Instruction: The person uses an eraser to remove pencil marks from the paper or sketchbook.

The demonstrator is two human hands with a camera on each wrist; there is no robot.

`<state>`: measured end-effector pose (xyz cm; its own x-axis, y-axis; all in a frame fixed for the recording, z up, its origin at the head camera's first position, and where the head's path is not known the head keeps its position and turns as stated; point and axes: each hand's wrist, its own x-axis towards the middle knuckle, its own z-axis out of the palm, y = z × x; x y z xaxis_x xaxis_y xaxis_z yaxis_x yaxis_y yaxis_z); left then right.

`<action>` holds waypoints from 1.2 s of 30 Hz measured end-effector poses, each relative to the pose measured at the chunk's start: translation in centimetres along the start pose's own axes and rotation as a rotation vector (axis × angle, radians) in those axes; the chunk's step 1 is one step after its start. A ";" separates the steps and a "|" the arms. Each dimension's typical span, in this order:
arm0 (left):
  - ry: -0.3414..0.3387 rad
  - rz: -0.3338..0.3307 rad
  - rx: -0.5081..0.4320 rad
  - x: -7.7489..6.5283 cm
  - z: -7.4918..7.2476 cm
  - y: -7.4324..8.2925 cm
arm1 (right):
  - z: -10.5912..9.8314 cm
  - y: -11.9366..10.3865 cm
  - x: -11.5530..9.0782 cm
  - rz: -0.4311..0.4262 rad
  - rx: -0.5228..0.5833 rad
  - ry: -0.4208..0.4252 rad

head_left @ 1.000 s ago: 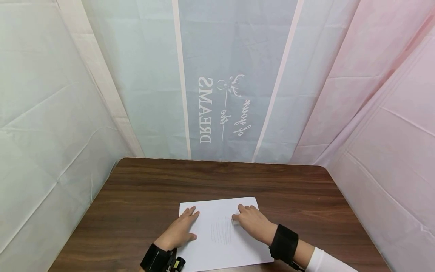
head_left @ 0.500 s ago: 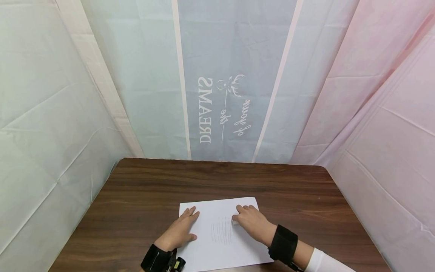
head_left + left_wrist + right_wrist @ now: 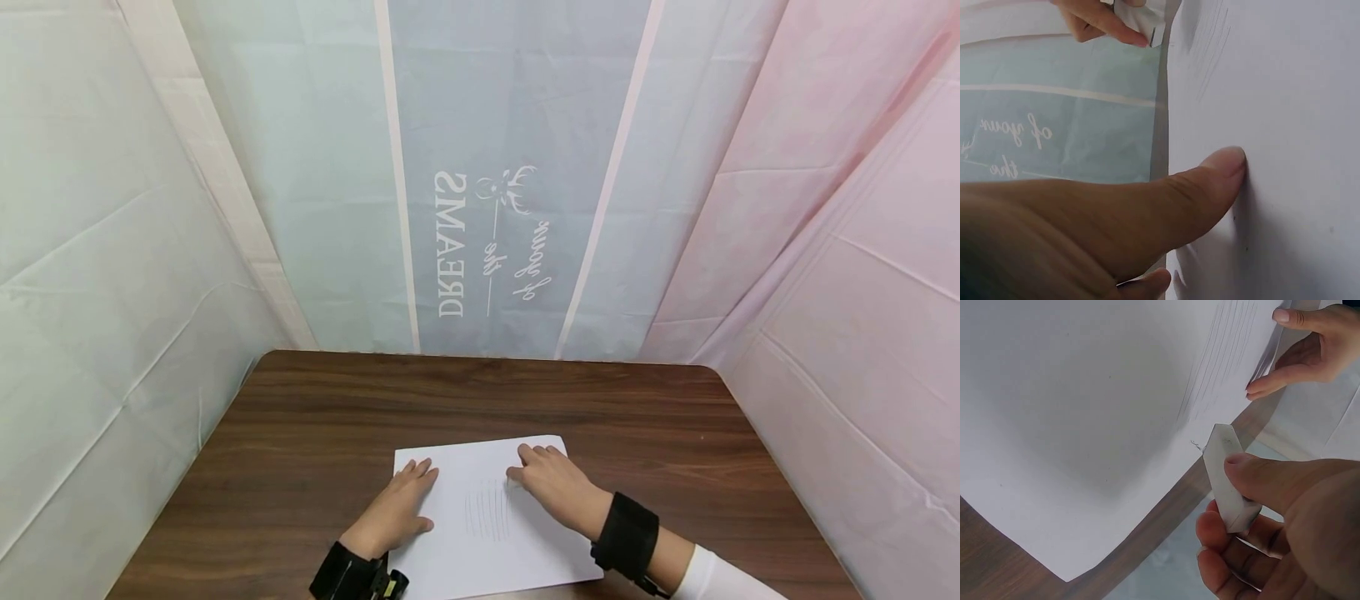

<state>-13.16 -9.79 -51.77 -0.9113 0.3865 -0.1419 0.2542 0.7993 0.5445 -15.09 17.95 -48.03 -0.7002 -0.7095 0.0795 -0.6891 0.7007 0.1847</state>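
A white sheet of paper (image 3: 510, 567) lies on the table, with several thin pencil lines (image 3: 486, 514) drawn side by side near its middle. My right hand (image 3: 557, 490) pinches a white block eraser (image 3: 1227, 478) between thumb and fingers, one end at the paper by the upper ends of the lines. Dark crumbs (image 3: 1196, 445) lie beside that end in the right wrist view. My left hand (image 3: 393, 512) rests on the left part of the sheet with its fingers spread and its thumb (image 3: 1225, 164) on the paper.
The dark wood table (image 3: 337, 408) extends around the sheet. A pale blue printed curtain (image 3: 517, 100) stands behind it, with a whitish cloth (image 3: 97, 292) on the left and a pink one (image 3: 847, 275) on the right.
My right hand has shifted slightly left and away from me over the tops of the lines, still pinching the eraser. My left hand stays in place on the paper.
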 end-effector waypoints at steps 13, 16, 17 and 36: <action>-0.040 0.009 0.003 -0.6 0.1 0.4 | 0.1 -0.5 -0.1 -0.005 0.020 -0.022; -0.036 0.016 0.021 -0.6 0.1 0.4 | 0.0 -0.6 0.0 -0.009 0.022 -0.022; -0.036 0.016 0.022 -0.6 0.1 0.3 | 0.0 -0.6 0.0 -0.011 0.019 -0.019; -0.030 -0.035 -0.003 0.0 -0.3 0.3 | 0.7 -0.9 1.7 -0.012 0.036 0.022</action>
<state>-13.22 -9.65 -51.38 -0.9093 0.3724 -0.1856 0.2216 0.8110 0.5415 -15.78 16.22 -48.72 -0.6876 -0.7194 0.0986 -0.7042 0.6938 0.1506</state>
